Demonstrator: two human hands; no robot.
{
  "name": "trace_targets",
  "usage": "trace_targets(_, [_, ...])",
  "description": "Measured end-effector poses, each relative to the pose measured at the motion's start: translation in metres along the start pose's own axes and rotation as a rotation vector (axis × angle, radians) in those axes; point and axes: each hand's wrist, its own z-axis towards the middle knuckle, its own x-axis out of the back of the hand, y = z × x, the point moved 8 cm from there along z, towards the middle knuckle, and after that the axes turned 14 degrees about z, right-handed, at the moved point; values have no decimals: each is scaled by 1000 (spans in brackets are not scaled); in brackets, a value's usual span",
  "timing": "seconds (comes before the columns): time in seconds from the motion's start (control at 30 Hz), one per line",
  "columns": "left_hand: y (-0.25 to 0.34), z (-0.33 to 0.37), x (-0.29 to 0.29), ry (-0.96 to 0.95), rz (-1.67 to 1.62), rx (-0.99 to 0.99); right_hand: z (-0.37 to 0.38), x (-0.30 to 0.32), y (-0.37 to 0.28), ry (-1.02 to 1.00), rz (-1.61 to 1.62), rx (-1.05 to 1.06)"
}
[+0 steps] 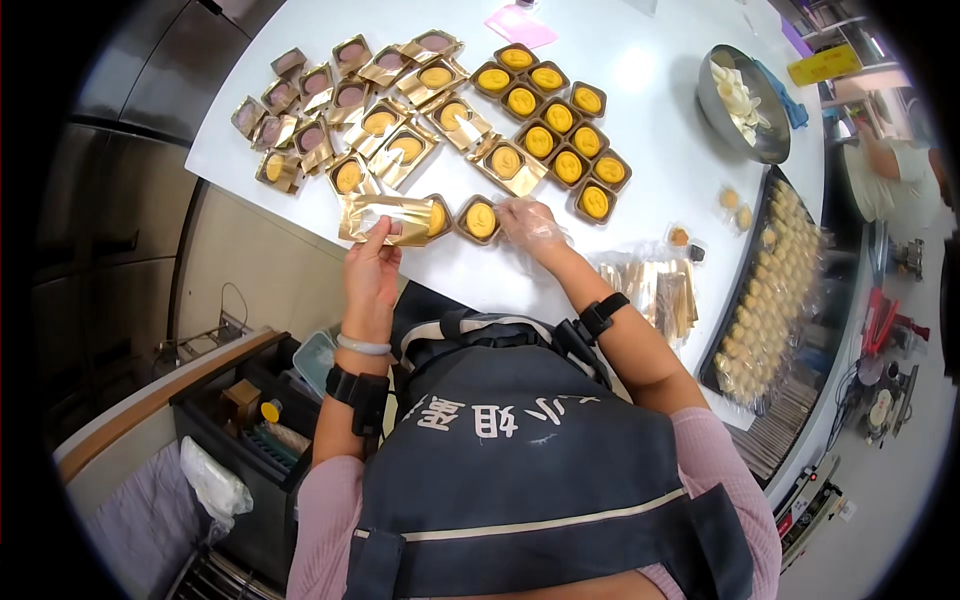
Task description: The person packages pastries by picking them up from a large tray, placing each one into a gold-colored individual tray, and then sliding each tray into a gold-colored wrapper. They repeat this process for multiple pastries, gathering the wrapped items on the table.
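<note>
My left hand (374,258) pinches a gold wrapper bag (388,219) near the table's front edge. At the bag's right end a yellow pastry in a brown tray (437,216) shows, partly inside the opening. Just right of it stands another yellow pastry in a brown square tray (481,221). My right hand (532,226), in a clear plastic glove, has its fingers closed at that tray's right side; the glove and bent fingers hide the exact contact. Beyond lie several unwrapped yellow pastries (540,141) in trays and, to the left, several pastries in gold wrappers (380,122), some yellow, some purplish.
On the right, a metal bowl (722,103) holds pale pieces, and a black baking tray (722,345) carries rows of pale round balls under plastic. A stack of gold wrappers (660,290) lies right of my forearm. A pink sheet (522,26) is at the far edge.
</note>
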Motion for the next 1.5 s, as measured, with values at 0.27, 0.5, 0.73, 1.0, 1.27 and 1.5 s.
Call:
trace_targets(0.27, [-9,-6,-51,-35,-109,170,-55,44,-52,182,438,-12])
trace_targets(0.5, [1,-9,-95,-159,-42,162,-70,68,-67,407,566,97])
trace_targets(0.73, [17,-22,-148,-278,-30,-31,-76,78,-43,403,344,153])
trace_targets(1.0, [-9,-23,-148,-536,-53,42,-88,63,-63,325,524,88])
trace_targets(1.27, [-14,-38,-163,-614,40,80,-90,75,-78,322,242,120])
trace_targets(1.5, [-46,-21,-156,-630,-5,322,-83,78,-78,311,378,200])
